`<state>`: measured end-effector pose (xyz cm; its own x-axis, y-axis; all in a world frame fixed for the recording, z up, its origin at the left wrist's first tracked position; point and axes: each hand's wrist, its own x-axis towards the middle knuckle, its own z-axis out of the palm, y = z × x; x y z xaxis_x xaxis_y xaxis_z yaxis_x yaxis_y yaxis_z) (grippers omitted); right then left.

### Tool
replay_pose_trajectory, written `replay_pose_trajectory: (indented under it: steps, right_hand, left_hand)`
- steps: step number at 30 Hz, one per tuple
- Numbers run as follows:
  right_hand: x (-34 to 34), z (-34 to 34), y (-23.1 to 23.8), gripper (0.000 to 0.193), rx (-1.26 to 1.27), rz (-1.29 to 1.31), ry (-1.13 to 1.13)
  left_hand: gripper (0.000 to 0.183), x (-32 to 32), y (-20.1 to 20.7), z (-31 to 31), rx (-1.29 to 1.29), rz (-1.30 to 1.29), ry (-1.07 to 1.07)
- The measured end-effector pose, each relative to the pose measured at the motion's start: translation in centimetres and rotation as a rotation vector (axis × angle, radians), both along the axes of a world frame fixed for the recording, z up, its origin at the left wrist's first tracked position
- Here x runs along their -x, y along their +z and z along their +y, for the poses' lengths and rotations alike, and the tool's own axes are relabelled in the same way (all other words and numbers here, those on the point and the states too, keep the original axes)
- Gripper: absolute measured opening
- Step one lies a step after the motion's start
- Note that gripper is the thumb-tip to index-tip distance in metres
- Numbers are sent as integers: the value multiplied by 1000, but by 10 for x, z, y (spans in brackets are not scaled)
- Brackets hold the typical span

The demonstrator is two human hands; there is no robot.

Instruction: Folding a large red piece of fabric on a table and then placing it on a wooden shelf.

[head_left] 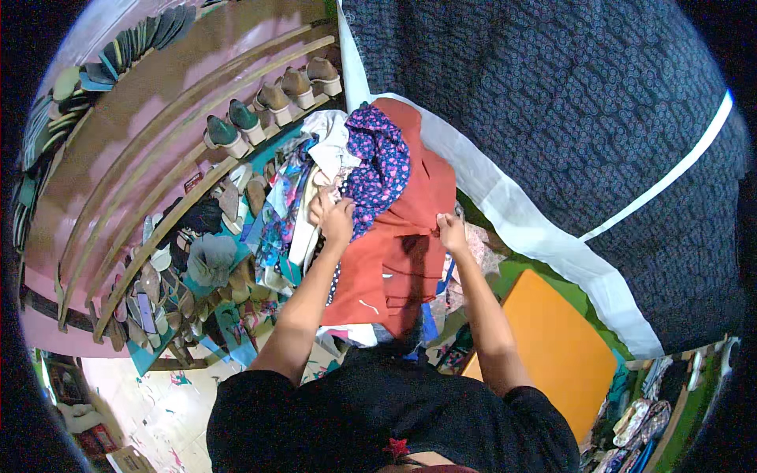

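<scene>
A rust-red cloth (398, 213) lies spread in front of me over a heap of fabric pieces. My right hand (452, 233) is closed in a pinch on its right edge. My left hand (336, 218) has its fingers drawn together at the heap's left side, by the pale cloth; what lies between them is hidden. A navy cloth with pink flowers (380, 150) is bunched on top of the red one. Beside it sits a crumpled white cloth (327, 135). Blue multicoloured fabric (280, 229) hangs to the left, and a pale pink print (477, 248) sticks out at the right.
Heeled shoes (272, 98) line a wooden rack on the left wall, with dark soles (150, 39) above. Loose shoe parts (169, 276) crowd the lower shelf. A dark patterned curtain (536, 102) with a white border fills the upper right. An orange board (556, 343) stands near my right arm.
</scene>
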<state>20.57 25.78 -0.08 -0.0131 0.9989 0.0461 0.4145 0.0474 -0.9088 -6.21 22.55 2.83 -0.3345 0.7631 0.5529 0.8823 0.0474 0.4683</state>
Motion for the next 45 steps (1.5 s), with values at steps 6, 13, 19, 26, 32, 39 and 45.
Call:
replay_pose_trajectory:
  steps: [6,13,19,26,32,39,45]
  right_hand:
    - [36,1,18,33,-746,-673,-324]
    - [85,19,76,64,160,-312,65]
    - [101,17,94,31,-193,-620,-90]
    - [80,20,139,24,-457,-687,-84]
    - [68,10,125,24,-314,-686,-46]
    - [47,6,94,70,-389,-472,152]
    - [56,1,92,78,-313,-438,288]
  left_hand:
    - [11,-27,1,-5,-73,-117,-104]
    - [8,-84,11,-27,-196,-347,-313]
    - [6,-91,9,-30,-194,-325,-350]
    - [56,-59,15,-34,36,-105,-243]
    - [55,-22,7,7,76,-189,-193]
    - [26,4,42,2,-42,-264,-408]
    - [31,11,79,-27,48,-231,-530]
